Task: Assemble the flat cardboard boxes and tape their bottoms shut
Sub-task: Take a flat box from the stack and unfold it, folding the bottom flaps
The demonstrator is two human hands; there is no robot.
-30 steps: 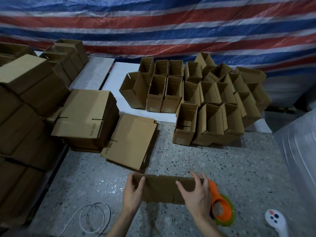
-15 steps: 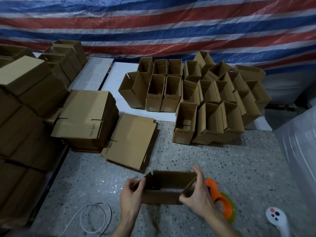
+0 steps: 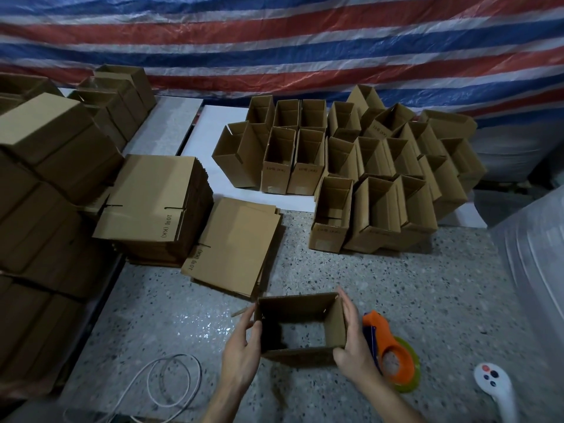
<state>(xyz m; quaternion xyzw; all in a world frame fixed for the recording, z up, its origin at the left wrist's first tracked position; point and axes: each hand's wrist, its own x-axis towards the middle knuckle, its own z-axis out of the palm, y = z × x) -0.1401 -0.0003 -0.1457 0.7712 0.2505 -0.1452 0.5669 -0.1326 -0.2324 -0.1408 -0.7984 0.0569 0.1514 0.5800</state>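
A striped tarp (image 3: 274, 32) of red, white and blue hangs as the back wall. The floor (image 3: 396, 300) is grey speckled terrazzo, dimly lit, with a white board (image 3: 219, 123) lying by the tarp.

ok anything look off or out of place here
The assembled boxes at the back right lean against each other at angles, unlike the upright rows on their left. The short pile of flat boxes lies skewed beside the tall stack. Nothing looks damaged.

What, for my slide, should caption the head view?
Left hand and right hand hold a box open beside the tape dispenser.
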